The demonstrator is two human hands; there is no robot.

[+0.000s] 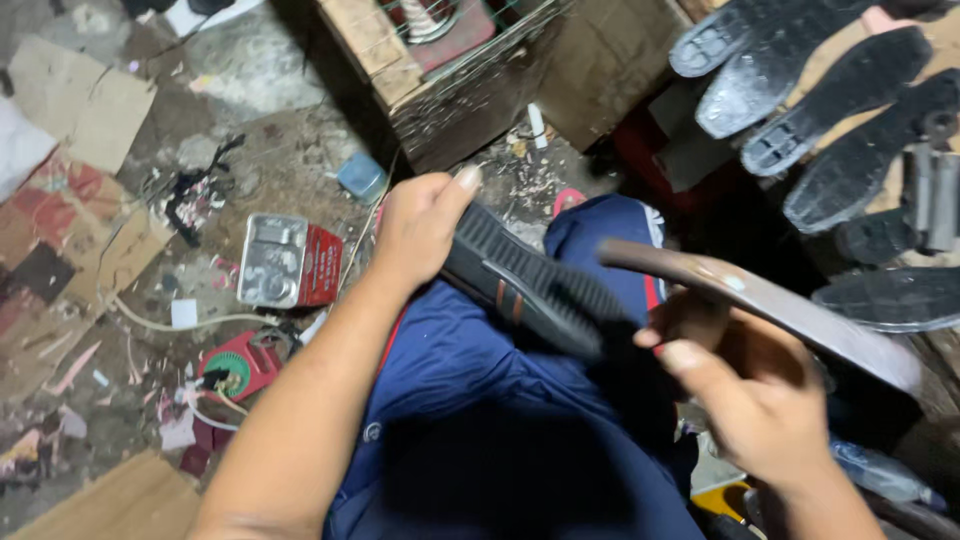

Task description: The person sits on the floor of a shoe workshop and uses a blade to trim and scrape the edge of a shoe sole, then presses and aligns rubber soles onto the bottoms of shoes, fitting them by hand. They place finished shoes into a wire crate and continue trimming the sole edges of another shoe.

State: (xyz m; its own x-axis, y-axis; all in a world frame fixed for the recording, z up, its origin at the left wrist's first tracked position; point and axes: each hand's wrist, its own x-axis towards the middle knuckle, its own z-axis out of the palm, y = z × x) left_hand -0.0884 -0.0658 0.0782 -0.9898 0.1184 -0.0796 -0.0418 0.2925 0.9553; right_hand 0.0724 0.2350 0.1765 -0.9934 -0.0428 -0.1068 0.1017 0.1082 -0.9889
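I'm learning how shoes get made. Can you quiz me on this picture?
1. True or false: the left hand grips one end of the black ribbed shoe sole.
2. What does the right hand hold? A) a curved brown blade-like tool B) a hammer C) a brush
3. What lies in a row at the upper right?

Key: 1 true. 2 A. 3 Loose black soles, tread side up.

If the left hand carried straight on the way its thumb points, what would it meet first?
The left hand, gripping the black shoe sole, points up and to the right. Going on that way, it would probably first meet the white tube by the wooden crate, though depth is unclear.
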